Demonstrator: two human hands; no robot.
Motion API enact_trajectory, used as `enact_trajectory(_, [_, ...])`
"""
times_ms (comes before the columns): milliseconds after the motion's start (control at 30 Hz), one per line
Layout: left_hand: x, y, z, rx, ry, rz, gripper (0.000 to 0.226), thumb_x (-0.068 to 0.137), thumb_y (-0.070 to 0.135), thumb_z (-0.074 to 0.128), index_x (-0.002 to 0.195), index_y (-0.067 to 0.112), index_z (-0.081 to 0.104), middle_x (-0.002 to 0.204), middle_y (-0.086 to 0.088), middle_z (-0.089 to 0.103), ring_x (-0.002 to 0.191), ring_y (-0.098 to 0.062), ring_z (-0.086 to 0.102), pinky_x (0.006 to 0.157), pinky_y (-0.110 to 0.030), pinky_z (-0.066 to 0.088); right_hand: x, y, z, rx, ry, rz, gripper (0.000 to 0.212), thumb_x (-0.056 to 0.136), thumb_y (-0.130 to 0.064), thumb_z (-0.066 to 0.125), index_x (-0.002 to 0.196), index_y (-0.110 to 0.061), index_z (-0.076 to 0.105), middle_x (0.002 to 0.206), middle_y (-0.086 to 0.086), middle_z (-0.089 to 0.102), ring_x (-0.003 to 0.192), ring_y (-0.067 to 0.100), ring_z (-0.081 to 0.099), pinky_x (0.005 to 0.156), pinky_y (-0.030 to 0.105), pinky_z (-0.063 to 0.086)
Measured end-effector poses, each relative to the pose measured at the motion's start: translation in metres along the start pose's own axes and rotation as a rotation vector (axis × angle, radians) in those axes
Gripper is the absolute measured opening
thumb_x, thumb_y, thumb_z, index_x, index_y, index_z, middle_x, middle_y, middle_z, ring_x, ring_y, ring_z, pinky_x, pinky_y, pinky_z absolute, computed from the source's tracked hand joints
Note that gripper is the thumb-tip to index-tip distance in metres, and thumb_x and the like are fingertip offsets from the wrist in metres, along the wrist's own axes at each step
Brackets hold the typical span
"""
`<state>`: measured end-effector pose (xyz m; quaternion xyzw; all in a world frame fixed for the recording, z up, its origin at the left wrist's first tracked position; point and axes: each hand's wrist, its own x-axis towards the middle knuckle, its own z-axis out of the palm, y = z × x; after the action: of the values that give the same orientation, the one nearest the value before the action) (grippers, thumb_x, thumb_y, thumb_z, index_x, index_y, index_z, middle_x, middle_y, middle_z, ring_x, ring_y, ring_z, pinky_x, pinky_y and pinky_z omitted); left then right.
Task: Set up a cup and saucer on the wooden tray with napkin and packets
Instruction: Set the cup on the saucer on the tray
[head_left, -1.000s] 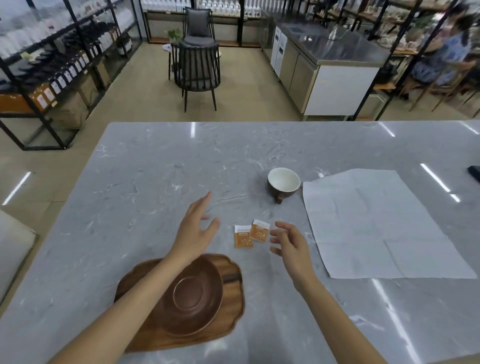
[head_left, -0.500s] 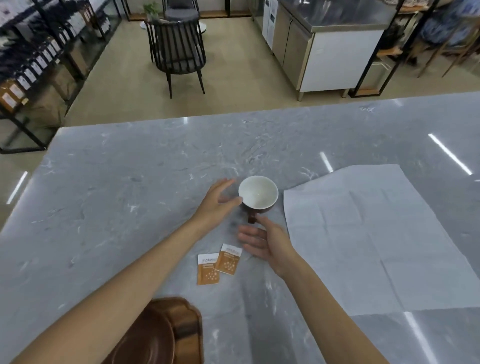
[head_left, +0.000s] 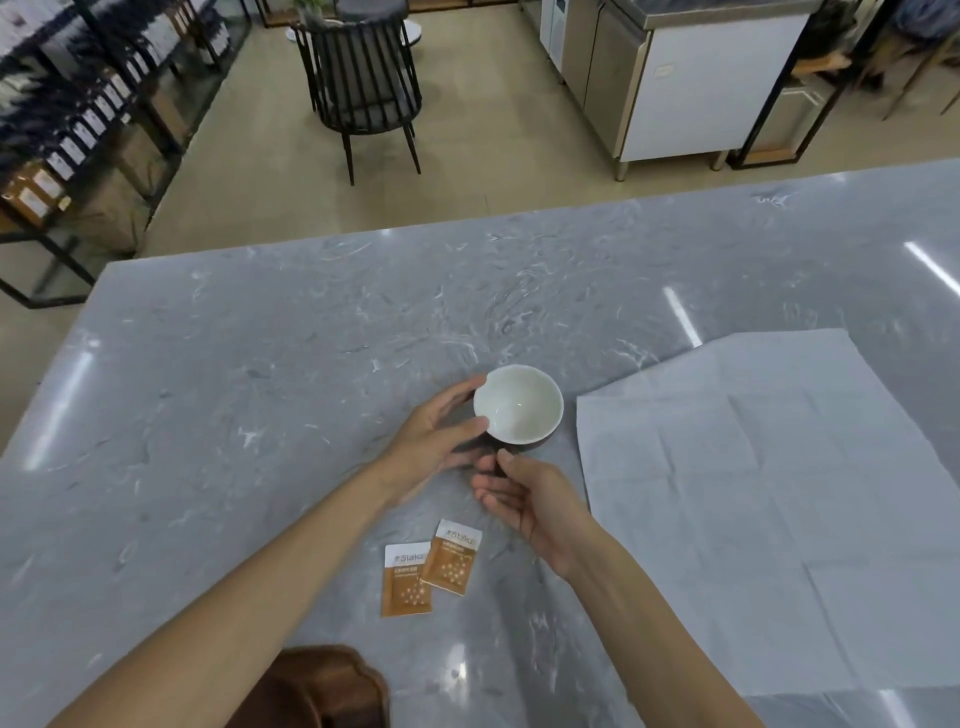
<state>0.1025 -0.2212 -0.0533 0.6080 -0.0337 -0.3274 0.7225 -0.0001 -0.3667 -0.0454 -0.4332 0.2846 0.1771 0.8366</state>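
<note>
A cup (head_left: 519, 410), white inside and dark brown outside, stands on the grey marble table (head_left: 260, 389). My left hand (head_left: 441, 436) wraps its left side, thumb and fingers touching the rim. My right hand (head_left: 524, 499) is just below it, thumb at the cup's near side where the handle sits; the grip itself is hidden. Two orange packets (head_left: 428, 569) lie side by side nearer to me. A large white napkin (head_left: 779, 509) lies spread flat to the right. Only a corner of the wooden tray (head_left: 332, 686) shows at the bottom edge, the saucer mostly out of frame.
Beyond the table's far edge stand a black chair (head_left: 363, 88), a steel counter cabinet (head_left: 675, 78) and dark shelving (head_left: 78, 130) on the left. Bright light streaks reflect on the marble.
Both hands moved from near the packets up to the cup and closed around it. The view tilted forward, so the tray and saucer slid almost out of frame.
</note>
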Motion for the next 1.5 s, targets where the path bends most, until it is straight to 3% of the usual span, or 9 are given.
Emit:
enact_trajectory(433, [-0.024, -0.002, -0.001, -0.096, 0.029, 0.052, 0.048, 0.09, 0.004, 0.072, 0.132, 0.026, 0.065, 0.147, 0.007, 0.054, 0.125, -0.015, 0.063, 0.099, -0.047, 0.056, -0.017, 0.006, 0.001, -0.039, -0.109, -0.05, 0.027, 0.106, -0.017, 0.054, 0.097, -0.003, 0.075, 0.088, 0.013, 0.075, 0.081, 0.016, 0.073, 0.074, 0.019, 0.06])
enact_trajectory(533, [-0.038, 0.002, -0.002, -0.105, 0.045, 0.07, 0.048, 0.09, 0.003, 0.072, 0.131, 0.026, 0.065, 0.146, 0.009, 0.054, 0.122, -0.013, 0.065, 0.095, -0.041, 0.059, -0.024, 0.009, 0.008, -0.051, -0.134, -0.039, 0.026, 0.106, -0.017, 0.054, 0.098, -0.003, 0.075, 0.088, 0.013, 0.074, 0.08, 0.016, 0.073, 0.075, 0.019, 0.06])
enact_trajectory(700, [-0.064, 0.007, -0.008, -0.136, 0.077, 0.108, 0.047, 0.09, 0.002, 0.072, 0.131, 0.024, 0.066, 0.144, 0.009, 0.056, 0.125, -0.017, 0.063, 0.094, -0.039, 0.059, -0.038, 0.014, 0.024, -0.068, -0.15, -0.013, 0.025, 0.105, -0.015, 0.055, 0.096, -0.001, 0.075, 0.086, 0.014, 0.075, 0.076, 0.016, 0.075, 0.072, 0.02, 0.062])
enact_trajectory(1100, [-0.156, 0.001, -0.044, -0.159, 0.163, 0.168, 0.049, 0.086, 0.006, 0.076, 0.128, 0.029, 0.068, 0.144, 0.011, 0.056, 0.126, -0.014, 0.063, 0.091, -0.036, 0.06, -0.082, 0.057, 0.075, -0.157, -0.239, 0.029, 0.023, 0.105, -0.014, 0.054, 0.106, 0.004, 0.069, 0.084, 0.012, 0.075, 0.075, 0.015, 0.074, 0.074, 0.019, 0.062])
enact_trajectory(1367, [-0.234, -0.016, -0.062, -0.201, 0.259, 0.212, 0.048, 0.087, 0.004, 0.075, 0.129, 0.026, 0.068, 0.149, 0.007, 0.052, 0.123, -0.017, 0.065, 0.095, -0.042, 0.059, -0.116, 0.104, 0.107, -0.238, -0.26, 0.066, 0.021, 0.102, -0.015, 0.06, 0.097, -0.003, 0.076, 0.087, 0.014, 0.076, 0.076, 0.015, 0.074, 0.07, 0.018, 0.061])
enact_trajectory(1500, [-0.271, -0.023, -0.071, -0.213, 0.29, 0.225, 0.047, 0.088, 0.004, 0.073, 0.127, 0.029, 0.068, 0.15, 0.007, 0.049, 0.127, -0.019, 0.062, 0.094, -0.041, 0.059, -0.134, 0.127, 0.123, -0.261, -0.301, 0.075, 0.021, 0.092, -0.021, 0.068, 0.097, -0.003, 0.078, 0.085, 0.013, 0.076, 0.074, 0.013, 0.074, 0.07, 0.017, 0.061])
